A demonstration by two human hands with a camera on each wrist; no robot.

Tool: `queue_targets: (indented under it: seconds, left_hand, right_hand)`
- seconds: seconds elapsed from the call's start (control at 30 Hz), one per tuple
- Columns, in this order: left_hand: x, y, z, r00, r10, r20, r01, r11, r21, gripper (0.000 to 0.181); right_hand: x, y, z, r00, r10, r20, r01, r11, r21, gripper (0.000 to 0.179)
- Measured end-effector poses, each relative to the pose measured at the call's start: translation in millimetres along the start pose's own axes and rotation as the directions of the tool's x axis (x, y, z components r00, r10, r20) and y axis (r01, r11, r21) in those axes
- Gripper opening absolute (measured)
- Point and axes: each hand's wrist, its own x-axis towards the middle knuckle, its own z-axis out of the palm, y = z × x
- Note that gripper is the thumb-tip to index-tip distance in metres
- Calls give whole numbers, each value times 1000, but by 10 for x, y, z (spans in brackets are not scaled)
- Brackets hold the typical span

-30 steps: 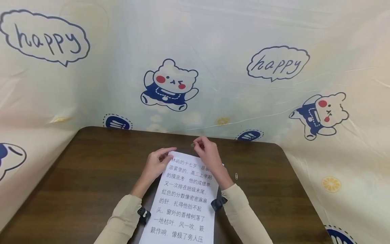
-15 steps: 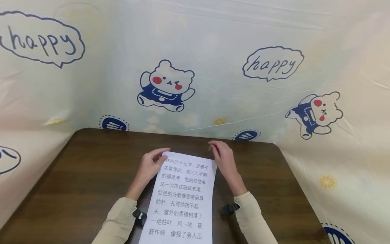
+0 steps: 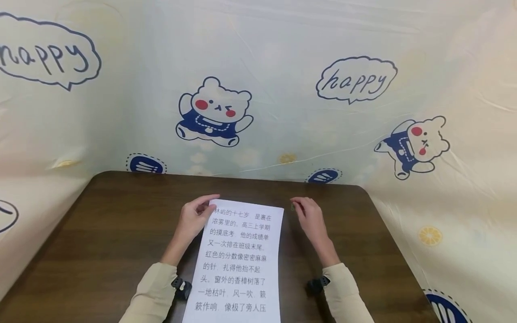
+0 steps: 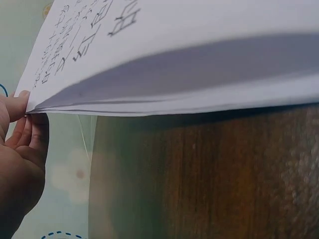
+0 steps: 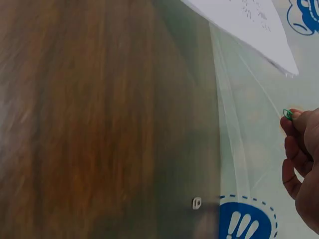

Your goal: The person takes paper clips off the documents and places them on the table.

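Several printed paper sheets (image 3: pixel 238 260) lie stacked over the table, lifted at the far end. At their far left corner, my left hand (image 3: pixel 195 215) pinches them between thumb and fingers. The left wrist view shows the sheets' edges (image 4: pixel 149 110) meeting at that pinch, with the top sheet bowed up. To the right of the stack and apart from it, my right hand (image 3: pixel 310 218) pinches a small green paper clip (image 5: pixel 287 114) at the fingertips. A white paper clip (image 5: pixel 197 203) lies on the table in the right wrist view; in the head view it is hidden.
The dark wooden table (image 3: pixel 101 251) reaches back to a printed curtain (image 3: pixel 282 89) with bears and speech bubbles, which also hangs along both sides. Each wrist wears a dark strap with a small camera.
My right hand has moved right, from above the sheets' top edge to beside their right corner, still pinching the green clip. The left hand keeps its hold; the view has shifted slightly.
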Motion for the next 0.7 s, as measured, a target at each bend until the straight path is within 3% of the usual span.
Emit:
queue_targets:
  seconds: [0.27,0.7]
  left_hand:
    - [-6,-4,16,1000,3,-14,-3,1000,5,27]
    - [-13,-1,-2,1000,2,-9,-3,999,-32,27]
  right_hand:
    - [-89,94,-69,996,71,47,-72,997,16,17]
    - [-181,228,-34,995,79,61,-79,997,-4,15]
